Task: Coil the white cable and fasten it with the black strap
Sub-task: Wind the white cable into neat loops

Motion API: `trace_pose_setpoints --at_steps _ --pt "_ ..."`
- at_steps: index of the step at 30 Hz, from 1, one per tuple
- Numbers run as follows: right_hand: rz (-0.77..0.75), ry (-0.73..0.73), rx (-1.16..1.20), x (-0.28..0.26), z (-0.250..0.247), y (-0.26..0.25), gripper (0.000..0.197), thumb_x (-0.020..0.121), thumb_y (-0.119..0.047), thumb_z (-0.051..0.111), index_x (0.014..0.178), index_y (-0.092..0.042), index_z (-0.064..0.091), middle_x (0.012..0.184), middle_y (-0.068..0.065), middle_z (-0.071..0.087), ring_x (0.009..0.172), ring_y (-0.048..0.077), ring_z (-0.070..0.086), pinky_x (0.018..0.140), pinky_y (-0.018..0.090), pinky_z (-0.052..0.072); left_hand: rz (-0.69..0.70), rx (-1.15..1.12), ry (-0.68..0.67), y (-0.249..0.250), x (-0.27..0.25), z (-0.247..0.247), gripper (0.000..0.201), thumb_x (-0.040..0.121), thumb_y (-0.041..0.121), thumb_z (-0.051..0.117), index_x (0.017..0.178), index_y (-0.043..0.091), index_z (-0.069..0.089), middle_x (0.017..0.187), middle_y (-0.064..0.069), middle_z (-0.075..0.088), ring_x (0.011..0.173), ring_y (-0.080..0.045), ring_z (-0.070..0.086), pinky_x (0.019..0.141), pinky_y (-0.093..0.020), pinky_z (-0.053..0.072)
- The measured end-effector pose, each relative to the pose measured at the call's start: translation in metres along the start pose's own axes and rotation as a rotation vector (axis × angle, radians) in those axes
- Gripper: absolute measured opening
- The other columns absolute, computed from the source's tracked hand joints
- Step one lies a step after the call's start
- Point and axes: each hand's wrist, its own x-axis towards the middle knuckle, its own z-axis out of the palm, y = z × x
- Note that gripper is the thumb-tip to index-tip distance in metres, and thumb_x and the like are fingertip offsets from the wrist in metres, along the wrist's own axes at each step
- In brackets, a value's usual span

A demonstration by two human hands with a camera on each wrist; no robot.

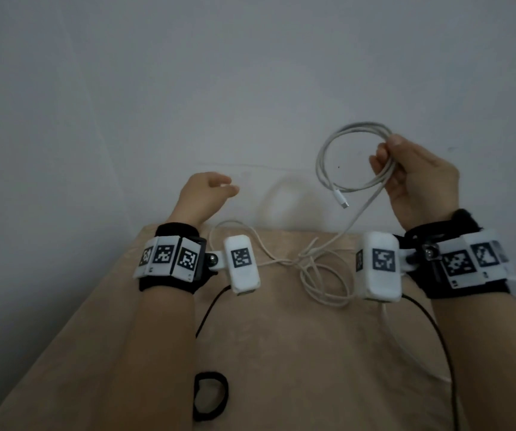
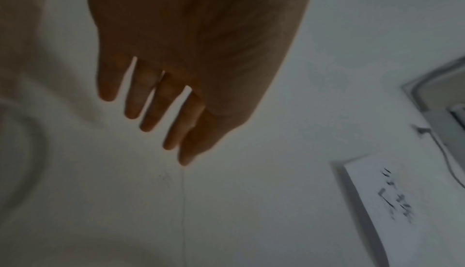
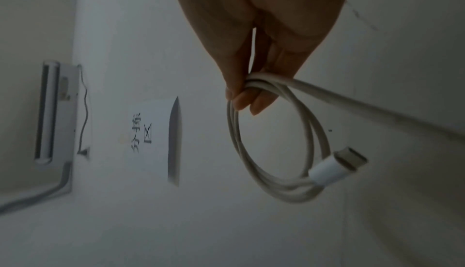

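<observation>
White cable [image 1: 356,160], partly wound into loops, was pinched by the right hand [image 1: 418,181] above the far edge of a beige surface [image 1: 281,353]; its connector [image 1: 342,201] hung free, and the remaining length lay tangled on the surface. The left hand [image 1: 202,197] was raised, fingers [image 2: 151,96] loosely extended, holding nothing. A black strap [image 1: 210,396] lay as a closed ring near the lower frame edge. Wrist views were blurred; the paper sign [image 3: 153,138] on the wall was barely legible.

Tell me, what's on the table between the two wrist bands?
In the head view, a loose tangle of the white cable lies on the tan table there, trailing up to the coil in the right hand.
</observation>
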Motion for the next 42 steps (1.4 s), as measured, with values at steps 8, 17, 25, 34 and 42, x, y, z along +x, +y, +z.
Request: trace_pose_setpoints --at_steps 8,17,25,34,42 --pt "0.055 -0.316 -0.221 -0.027 0.035 0.012 0.007 0.085 -0.003 0.064 0.087 -0.004 0.071 0.068 0.006 0.072 0.06 0.013 0.066 0.069 0.025 0.057 0.187 -0.436 -0.471 0.056 -0.034 0.033 0.023 0.093 0.029 0.056 0.101 0.008 0.062 0.093 -0.013 0.071 0.091 -0.024 0.07 0.089 -0.033 0.054" --pt "0.089 -0.535 -0.322 -0.041 0.045 0.019 0.015 0.088 -0.006 0.062 0.1 -0.003 0.071 0.078 0.01 0.072 0.072 0.017 0.067 0.073 0.028 0.056 0.177 -0.341 -0.514 0.059 -0.035 0.017 0.043 0.095 0.042 0.049 0.062 0.015 0.049 0.044 0.009 0.024 0.036 -0.005 0.017 0.037 -0.017 0.014" --pt "0.361 -0.879 -0.84 -0.041 0.03 0.051 0.056 0.082 -0.004 0.069 0.133 -0.016 0.049 0.116 0.005 0.066 0.105 0.018 0.065 0.09 0.025 0.053 0.125 -0.556 -0.125 0.043 -0.023 -0.019 0.041 0.099 0.039 0.046 0.064 0.019 0.038 0.045 0.012 0.024 0.035 -0.003 0.016 0.034 -0.014 0.011" --pt "0.423 -0.533 -0.825 -0.035 0.018 0.072 0.029 0.087 0.013 0.047 0.102 -0.004 0.065 0.103 0.017 0.061 0.09 0.025 0.061 0.055 0.021 0.054 0.142 -0.568 -0.11 0.039 -0.023 -0.028 0.041 0.099 0.039 0.046 0.064 0.018 0.038 0.047 0.011 0.023 0.036 -0.004 0.015 0.035 -0.015 0.012" --pt "0.61 -0.381 -0.938 -0.041 0.01 0.093 0.024 0.09 -0.007 0.06 0.069 0.002 0.062 0.061 0.013 0.062 0.051 0.02 0.061 0.047 0.024 0.055 0.166 -0.587 -0.217 0.042 -0.025 -0.025 0.042 0.099 0.039 0.045 0.063 0.019 0.037 0.048 0.011 0.022 0.037 -0.003 0.014 0.034 -0.015 0.011"
